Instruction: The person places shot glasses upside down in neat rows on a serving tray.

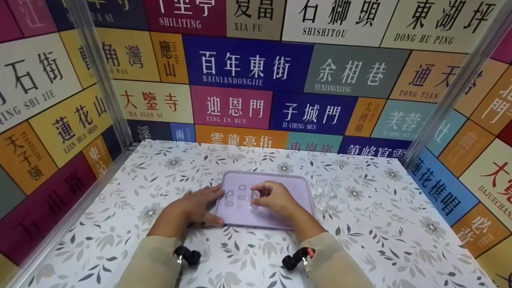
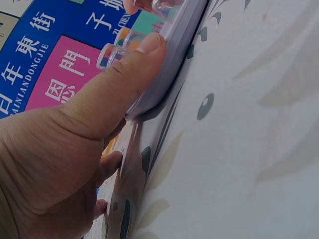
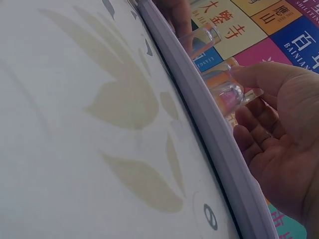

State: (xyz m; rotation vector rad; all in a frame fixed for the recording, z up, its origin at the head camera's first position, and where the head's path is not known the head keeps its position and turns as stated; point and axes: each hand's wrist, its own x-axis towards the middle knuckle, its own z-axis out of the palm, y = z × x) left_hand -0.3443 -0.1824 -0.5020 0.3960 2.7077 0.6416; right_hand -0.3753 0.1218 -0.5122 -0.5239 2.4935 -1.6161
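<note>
A lilac tray (image 1: 280, 218) with a raised rim lies on the table. On its left half stand small clear glasses: one on the left (image 1: 229, 199), one farther back (image 1: 242, 193), and a third glass (image 1: 255, 201) at my right hand (image 1: 276, 199). That hand pinches the third glass near its top with thumb and fingers; in the right wrist view the glass (image 3: 228, 97) is upright, partly covered by the hand. My left hand (image 1: 199, 206) rests at the tray's left edge, fingers spread and fairly straight. Its thumb (image 2: 117, 84) lies along the rim in the left wrist view.
Several more clear glasses (image 1: 322, 202) stand close together just right of the tray. The table (image 1: 248, 256) has a floral cover. Panels with printed signs (image 1: 248, 60) close off the back and both sides, with clear corner posts (image 1: 440, 88).
</note>
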